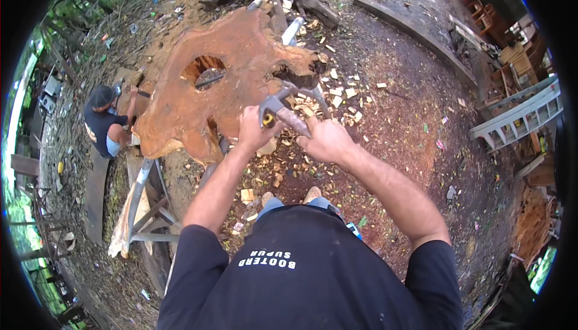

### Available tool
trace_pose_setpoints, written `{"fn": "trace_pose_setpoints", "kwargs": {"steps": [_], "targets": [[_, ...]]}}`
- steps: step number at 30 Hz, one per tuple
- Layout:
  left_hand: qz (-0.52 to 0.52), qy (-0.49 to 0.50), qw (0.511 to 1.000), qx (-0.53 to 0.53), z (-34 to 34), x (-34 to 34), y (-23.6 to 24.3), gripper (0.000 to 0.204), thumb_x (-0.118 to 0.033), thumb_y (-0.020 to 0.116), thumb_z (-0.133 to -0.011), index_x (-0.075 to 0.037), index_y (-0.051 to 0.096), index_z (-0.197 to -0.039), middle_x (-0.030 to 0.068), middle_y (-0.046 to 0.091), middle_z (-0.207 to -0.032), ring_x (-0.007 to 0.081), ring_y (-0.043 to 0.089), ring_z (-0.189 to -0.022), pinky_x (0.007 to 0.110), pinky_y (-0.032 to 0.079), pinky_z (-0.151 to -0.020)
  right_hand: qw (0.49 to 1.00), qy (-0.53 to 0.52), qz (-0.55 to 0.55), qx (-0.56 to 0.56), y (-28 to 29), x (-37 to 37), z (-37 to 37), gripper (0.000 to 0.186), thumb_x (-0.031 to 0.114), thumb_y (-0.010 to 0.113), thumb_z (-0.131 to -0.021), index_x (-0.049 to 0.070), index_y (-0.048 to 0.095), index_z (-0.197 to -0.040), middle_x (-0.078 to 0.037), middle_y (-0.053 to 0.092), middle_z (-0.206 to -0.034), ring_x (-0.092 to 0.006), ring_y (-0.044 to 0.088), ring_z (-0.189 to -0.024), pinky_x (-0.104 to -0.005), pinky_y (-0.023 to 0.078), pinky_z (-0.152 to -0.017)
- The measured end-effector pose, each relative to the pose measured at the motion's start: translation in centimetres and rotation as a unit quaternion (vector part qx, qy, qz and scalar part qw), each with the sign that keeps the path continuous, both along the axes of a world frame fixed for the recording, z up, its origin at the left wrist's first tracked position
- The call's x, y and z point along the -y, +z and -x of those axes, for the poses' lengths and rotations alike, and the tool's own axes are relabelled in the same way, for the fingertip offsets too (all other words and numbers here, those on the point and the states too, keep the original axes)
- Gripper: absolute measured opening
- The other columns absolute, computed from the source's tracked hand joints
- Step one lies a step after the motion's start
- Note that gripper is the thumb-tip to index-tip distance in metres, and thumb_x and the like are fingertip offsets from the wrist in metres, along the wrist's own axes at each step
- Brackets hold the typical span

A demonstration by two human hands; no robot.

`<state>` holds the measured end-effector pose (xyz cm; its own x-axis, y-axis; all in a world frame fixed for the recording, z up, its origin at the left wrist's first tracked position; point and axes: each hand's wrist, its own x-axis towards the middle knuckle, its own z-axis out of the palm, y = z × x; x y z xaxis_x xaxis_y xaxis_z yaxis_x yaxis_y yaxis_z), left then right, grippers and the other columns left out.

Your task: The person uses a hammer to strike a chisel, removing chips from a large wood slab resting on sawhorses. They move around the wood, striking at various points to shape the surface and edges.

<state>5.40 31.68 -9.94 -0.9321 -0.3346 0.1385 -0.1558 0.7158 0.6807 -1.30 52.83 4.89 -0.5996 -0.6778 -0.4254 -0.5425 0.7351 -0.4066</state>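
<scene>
My left hand (256, 128) grips a grey metal hand tool (278, 102) with an angled head, beside a small round yellow-and-black piece (268, 119) I cannot make out clearly. My right hand (322, 140) is closed on the tool's lower shaft. The tool is held at the right edge of a large reddish wood slab (174, 110), which has an irregular outline and a hole through it. Metal supports (139, 182) stand under the slab. Pale wood chips (336, 102) lie scattered on the ground around my hands and feet.
A co-worker in dark clothing (107, 122) crouches at the slab's left side. A long plank (418, 38) and gnarled logs (313, 8) lie at the back. An aluminium ladder (512, 119) and piled wooden pieces (515, 65) are at the right.
</scene>
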Motion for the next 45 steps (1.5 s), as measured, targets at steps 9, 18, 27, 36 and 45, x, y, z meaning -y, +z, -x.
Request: {"fn": "trace_pose_setpoints", "kwargs": {"steps": [9, 18, 27, 36, 45], "targets": [[-0.309, 0.054, 0.946, -0.087, 4.2, 2.2, 9.0, 0.038, -0.04, 0.073, -0.091, -0.003, 0.068, -0.091, 0.0069, 0.072, -0.084, 0.0158, 0.068, -0.078, 0.033, 0.055, -0.078, 0.933, -0.274, 0.189, 0.139, -1.2, -8.9, 1.9, 0.036, 0.035, 0.061, -0.093, 0.0, 0.056, -0.099, -0.01, 0.063, -0.076, -0.0171, 0.064, -0.057, -0.0346, 0.052, -0.054], [-0.259, -0.023, 0.965, -0.013, 2.8, 1.2, 9.0, 0.037, -0.037, 0.074, -0.092, -0.002, 0.064, -0.088, 0.004, 0.068, -0.079, 0.0115, 0.065, -0.075, 0.029, 0.052, -0.073, 0.89, -0.352, 0.186, 0.223, -10.0, -16.3, -1.1, 0.035, 0.033, 0.062, -0.093, -0.001, 0.054, -0.095, -0.007, 0.058, -0.067, -0.015, 0.058, -0.046, -0.0337, 0.049, -0.047], [-0.124, 0.007, 0.991, 0.055, 3.4, 0.4, 7.5, 0.039, -0.042, 0.077, -0.087, -0.004, 0.067, -0.089, -0.0001, 0.065, -0.073, 0.0103, 0.06, -0.07, 0.03, 0.05, -0.069, 0.865, -0.388, 0.172, 0.269, -12.5, -18.1, -2.9, 0.036, 0.033, 0.063, -0.091, -0.001, 0.055, -0.097, -0.008, 0.061, -0.068, -0.0163, 0.06, -0.047, -0.0345, 0.05, -0.05], [-0.283, 0.118, 0.952, -0.013, 2.8, -0.1, 7.5, 0.034, -0.034, 0.072, -0.094, -0.003, 0.064, -0.082, 0.0032, 0.067, -0.077, 0.0113, 0.065, -0.075, 0.027, 0.051, -0.071, 0.864, -0.375, 0.182, 0.283, -11.1, -16.9, -2.6, 0.036, 0.034, 0.062, -0.091, -0.001, 0.055, -0.095, -0.005, 0.055, -0.065, -0.0145, 0.059, -0.048, -0.0329, 0.05, -0.048], [-0.342, 0.124, 0.93, -0.052, 1.2, 0.1, 10.0, 0.034, -0.037, 0.071, -0.094, -0.005, 0.061, -0.096, 0.0079, 0.068, -0.08, 0.0176, 0.069, -0.072, 0.031, 0.057, -0.072, 0.856, -0.379, 0.189, 0.296, -12.8, -17.2, -1.9, 0.031, 0.03, 0.065, -0.09, 0.0, 0.054, -0.09, -0.004, 0.056, -0.066, -0.0138, 0.056, -0.047, -0.0317, 0.047, -0.046]]}}
